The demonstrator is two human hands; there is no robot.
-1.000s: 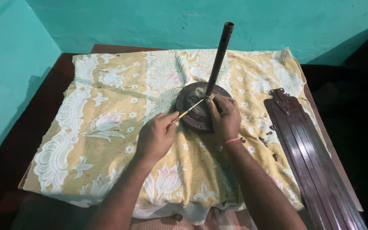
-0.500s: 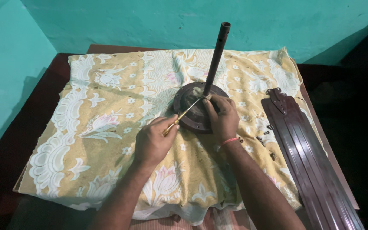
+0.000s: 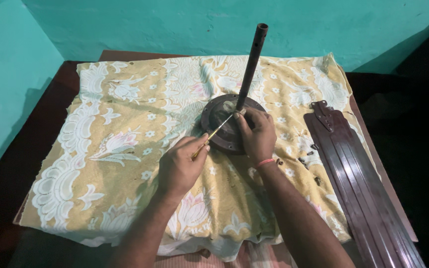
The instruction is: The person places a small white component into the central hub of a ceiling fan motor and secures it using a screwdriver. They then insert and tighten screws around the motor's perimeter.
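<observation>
The round ceiling-fan motor housing [image 3: 227, 124] with its upright rod [image 3: 251, 64] lies at the frame centre on the flowered cloth [image 3: 100, 149]. The right hand [image 3: 256, 134] stays clamped on its rim. The left hand [image 3: 179, 166], closed around a yellow-handled screwdriver [image 3: 214, 134], has drawn slightly lower-left, tip still on the housing. Brown fan blades [image 3: 358, 183] lie at the right on the desk [image 3: 6, 188].
</observation>
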